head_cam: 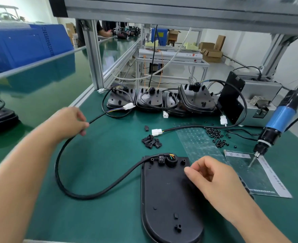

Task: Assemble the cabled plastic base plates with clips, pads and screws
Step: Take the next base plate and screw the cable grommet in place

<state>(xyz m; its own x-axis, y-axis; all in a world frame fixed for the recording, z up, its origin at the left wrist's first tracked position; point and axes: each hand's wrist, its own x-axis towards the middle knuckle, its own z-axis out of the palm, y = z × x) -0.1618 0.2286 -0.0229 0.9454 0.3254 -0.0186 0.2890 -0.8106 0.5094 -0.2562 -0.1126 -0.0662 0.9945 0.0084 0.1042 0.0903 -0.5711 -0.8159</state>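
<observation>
A black plastic base plate [167, 199] lies flat on the green mat in front of me. A clip [161, 160] holds its black cable [64, 151] at the plate's top edge. The cable loops out to the left and up. My left hand [69, 122] pinches the cable near its far end, short of the white connector [129, 106]. My right hand [213, 178] hovers over the plate's upper right corner with thumb and fingers pinched together; whether it holds something small I cannot tell.
Loose black clips [151, 141] and a scatter of black screws [215, 135] lie behind the plate. A clear pad sheet [199, 142] and a printed sheet [257, 178] lie to the right. A blue electric screwdriver [278, 123] hangs at right. Several cabled plates [162, 100] are stacked at the back.
</observation>
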